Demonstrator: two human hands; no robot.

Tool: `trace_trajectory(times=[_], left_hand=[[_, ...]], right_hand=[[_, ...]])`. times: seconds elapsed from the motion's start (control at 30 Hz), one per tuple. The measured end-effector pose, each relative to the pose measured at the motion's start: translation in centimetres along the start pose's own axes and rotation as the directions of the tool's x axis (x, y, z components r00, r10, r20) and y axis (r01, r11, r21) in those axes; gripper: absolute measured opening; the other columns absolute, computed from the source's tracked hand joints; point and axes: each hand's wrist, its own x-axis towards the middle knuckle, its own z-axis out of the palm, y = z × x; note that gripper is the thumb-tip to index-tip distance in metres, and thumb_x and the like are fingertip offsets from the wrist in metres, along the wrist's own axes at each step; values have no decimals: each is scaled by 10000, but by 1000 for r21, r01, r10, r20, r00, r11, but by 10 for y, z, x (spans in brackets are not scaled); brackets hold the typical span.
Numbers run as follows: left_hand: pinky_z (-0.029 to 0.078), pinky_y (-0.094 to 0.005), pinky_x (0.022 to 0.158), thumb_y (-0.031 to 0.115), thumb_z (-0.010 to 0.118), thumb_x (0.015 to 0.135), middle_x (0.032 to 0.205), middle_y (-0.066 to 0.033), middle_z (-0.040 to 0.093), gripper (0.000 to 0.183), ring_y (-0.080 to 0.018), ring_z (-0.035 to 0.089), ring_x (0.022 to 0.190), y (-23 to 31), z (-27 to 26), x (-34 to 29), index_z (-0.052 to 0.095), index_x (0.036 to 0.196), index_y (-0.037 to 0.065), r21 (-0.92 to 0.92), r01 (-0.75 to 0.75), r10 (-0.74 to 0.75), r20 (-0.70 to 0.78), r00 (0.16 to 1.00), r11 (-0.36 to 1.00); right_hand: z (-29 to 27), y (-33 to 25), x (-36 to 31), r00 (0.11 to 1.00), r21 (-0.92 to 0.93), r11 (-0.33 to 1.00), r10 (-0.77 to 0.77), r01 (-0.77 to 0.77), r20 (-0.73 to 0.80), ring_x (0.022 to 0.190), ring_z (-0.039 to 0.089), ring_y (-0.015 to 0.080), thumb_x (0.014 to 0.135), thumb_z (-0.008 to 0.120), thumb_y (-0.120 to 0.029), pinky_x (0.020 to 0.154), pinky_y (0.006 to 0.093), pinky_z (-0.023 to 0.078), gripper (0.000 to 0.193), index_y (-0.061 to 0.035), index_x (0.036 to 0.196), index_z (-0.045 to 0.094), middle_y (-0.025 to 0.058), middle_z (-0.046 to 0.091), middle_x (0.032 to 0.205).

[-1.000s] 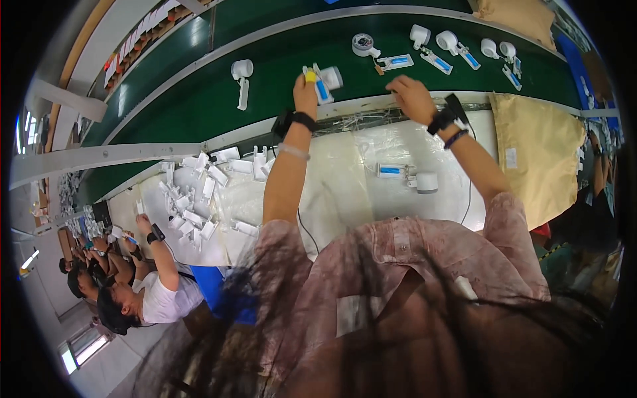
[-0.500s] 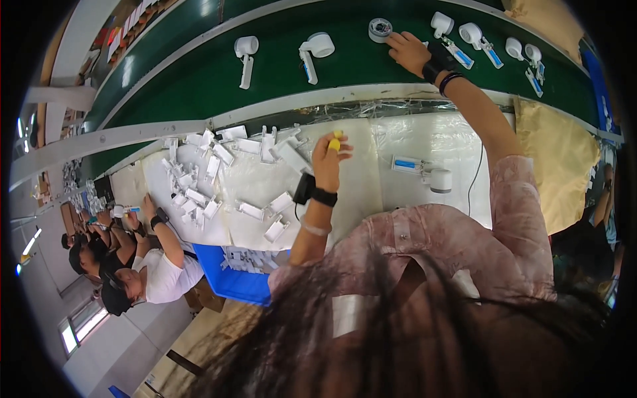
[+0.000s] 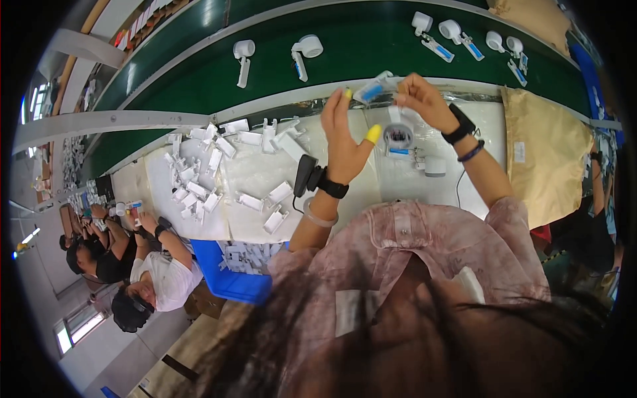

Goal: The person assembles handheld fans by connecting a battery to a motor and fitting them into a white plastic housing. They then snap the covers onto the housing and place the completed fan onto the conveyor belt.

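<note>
My right hand (image 3: 428, 106) pinches a white handheld device, whose round head (image 3: 398, 135) hangs below the fingers with its dark inner parts showing. The device's slim handle (image 3: 373, 90), with a blue cell in it, is tilted out toward the left and blurred. Beside it is my left hand (image 3: 348, 149), open with thumb and fingers spread and yellow covers on thumb and index fingertips. Whether it touches the handle I cannot tell. A second such device (image 3: 432, 166) lies on the covered table (image 3: 361, 192) below and partly behind the hanging head.
On the green belt (image 3: 358, 60) beyond lie several similar devices, left and right. White plastic housings (image 3: 199, 172) are strewn over the left of the table. A blue bin (image 3: 239, 286) of parts stands at the near left, brown paper (image 3: 544, 152) at the right. Co-workers (image 3: 162, 275) sit at left.
My right hand has come back from the belt toward me, bringing a device that lay there. My left hand has spread its fingers and moved slightly right, near the device.
</note>
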Motion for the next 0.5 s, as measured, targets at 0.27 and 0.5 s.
trace_trajectory(times=[0.27,0.5], left_hand=[[368,-365,1012,178,789,719,1252,-107,519,669,-233,487,1183,11,15,-7,477,1294,34,-514,498,-1,695,719,699],[405,-296,950,133,697,825,1121,-51,582,455,-163,543,1039,28,11,-25,522,1236,43,-506,315,158,689,707,803]], right_hand=[[45,-62,-84,988,177,973,137,-147,64,805,568,66,912,615,-130,737,200,453,133,-58,914,503,10,585,872],[50,-88,-116,984,58,985,159,-164,86,725,581,66,914,612,-135,666,215,462,125,-57,878,520,12,611,812]])
